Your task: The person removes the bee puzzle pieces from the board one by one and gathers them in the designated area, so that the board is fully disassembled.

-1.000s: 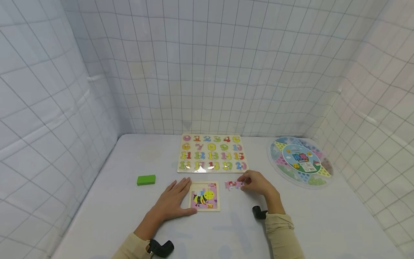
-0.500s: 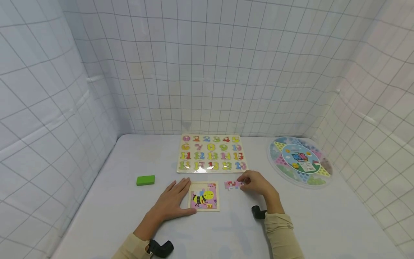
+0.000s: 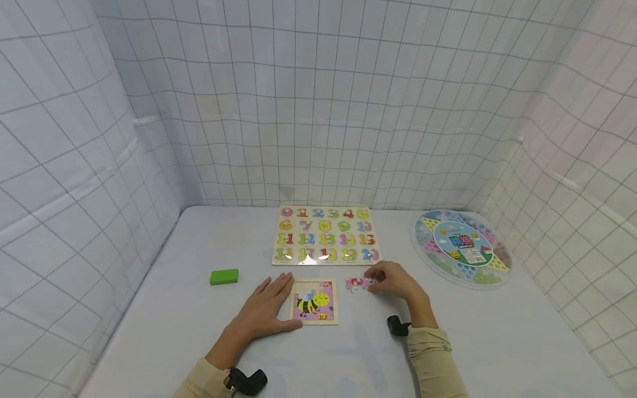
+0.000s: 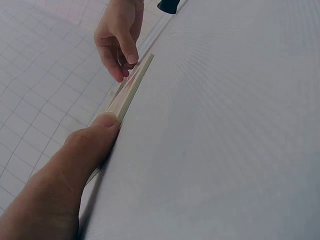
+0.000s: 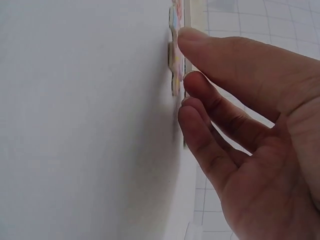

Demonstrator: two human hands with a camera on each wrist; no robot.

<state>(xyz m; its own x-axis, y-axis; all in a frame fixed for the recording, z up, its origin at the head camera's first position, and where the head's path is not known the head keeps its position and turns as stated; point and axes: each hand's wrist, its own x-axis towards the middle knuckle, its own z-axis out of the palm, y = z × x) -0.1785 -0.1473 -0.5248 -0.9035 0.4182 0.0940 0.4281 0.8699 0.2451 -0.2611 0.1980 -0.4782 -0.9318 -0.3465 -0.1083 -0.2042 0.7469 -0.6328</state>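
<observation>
My left hand (image 3: 266, 310) lies flat with spread fingers around the left side of a small square wooden bee puzzle (image 3: 304, 285). Its thumb (image 4: 105, 120) touches the puzzle's near edge in the left wrist view. Part of the puzzle's upper left shows bare wood. Just right of that tray, pink jigsaw pieces (image 3: 355, 284) are close together at table level. My right hand (image 3: 394, 281) pinches the right end of these pieces between thumb and fingertips. In the right wrist view the thumb (image 5: 195, 42) overlaps the knobbed puzzle piece (image 5: 176, 65), and the other fingers are bent beside it.
Behind the hands lies a number puzzle board (image 3: 325, 239) under shiny wrap. A round game board (image 3: 463, 249) rests at the back right. A green block (image 3: 224, 277) sits to the left. White gridded cloth walls (image 3: 318, 110) enclose the table (image 3: 318, 365).
Hardly anything differs. Both hands stay in place, with only a very slight shift of the fingers of my right hand at the pink pieces.
</observation>
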